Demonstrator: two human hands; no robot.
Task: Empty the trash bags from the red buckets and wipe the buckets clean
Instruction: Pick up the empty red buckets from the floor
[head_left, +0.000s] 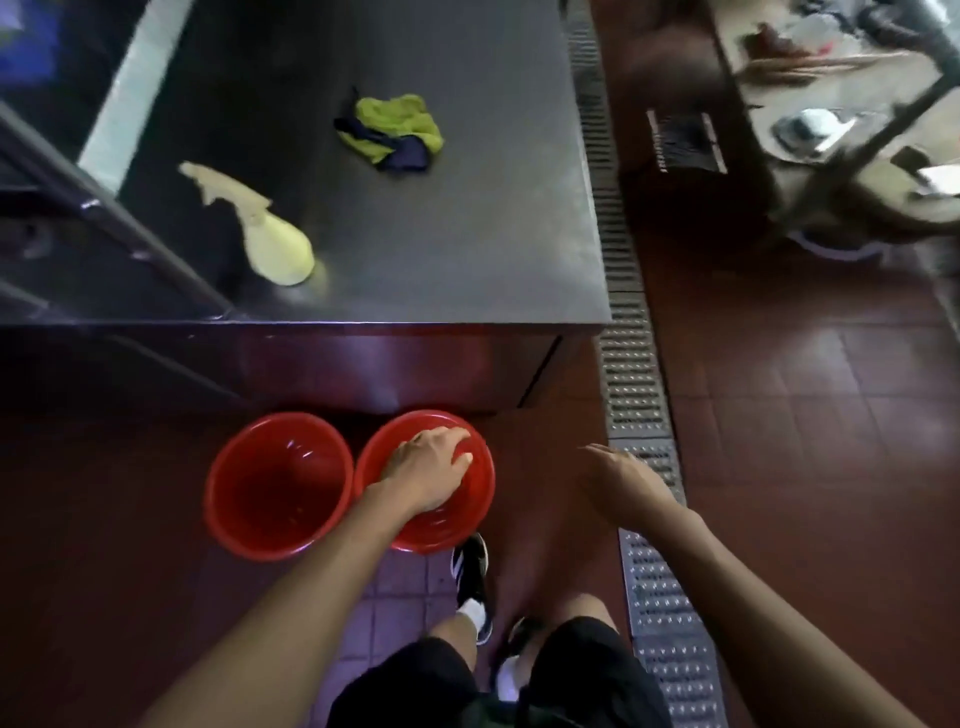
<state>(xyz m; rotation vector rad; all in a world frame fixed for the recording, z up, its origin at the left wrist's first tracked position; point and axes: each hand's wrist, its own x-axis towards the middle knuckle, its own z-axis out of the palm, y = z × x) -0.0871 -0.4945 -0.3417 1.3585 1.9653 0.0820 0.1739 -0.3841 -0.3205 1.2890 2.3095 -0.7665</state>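
Left hand covers much of right red bucket interior; fingertips past far rim, grip unclear. Spray bottle motion-blurred, label unreadable. Green-and-dark cloth crumpled, folds indistinct. Cluttered shelf top right blurred, items unidentifiable. Both forearms cut by bottom edge. Right shoe mostly hidden behind shorts.

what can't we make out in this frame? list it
- Head view, right red bucket: floor and inner wall mostly hidden by the left hand; grip on its far rim unclear.
- Right hand: motion-blurred, finger pose uncertain.
- Spray bottle on the steel counter: blurred, no label readable.
- Green cloth: crumpled, blurred, wet or dry unknown.
- Top-right cart: contents smeared, cut by the frame edge.
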